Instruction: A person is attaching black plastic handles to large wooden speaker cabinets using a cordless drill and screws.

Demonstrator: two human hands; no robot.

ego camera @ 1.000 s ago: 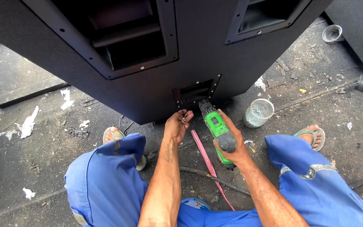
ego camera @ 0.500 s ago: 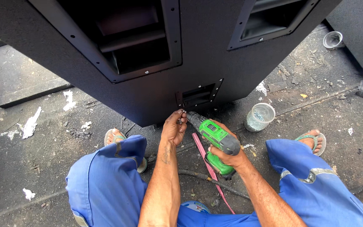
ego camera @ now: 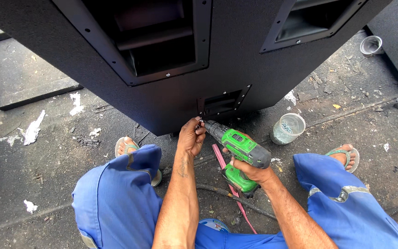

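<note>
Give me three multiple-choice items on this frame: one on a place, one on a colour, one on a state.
1. Where does the clear plastic cup stand?
A. on the cabinet
B. on the floor beside the right knee
C. in the left hand

2. What colour is the drill?
A. green and black
B. red
C. yellow

3. What is the left hand doing?
A. resting on the knee
B. holding the cup
C. pinching at the drill tip against the black cabinet

Answers: 1 B, it sits on the dirty floor right of the drill. 2 A, green body, dark chuck. 3 C, its fingers meet the bit at the small recessed plate; the right hand grips the drill.
</note>
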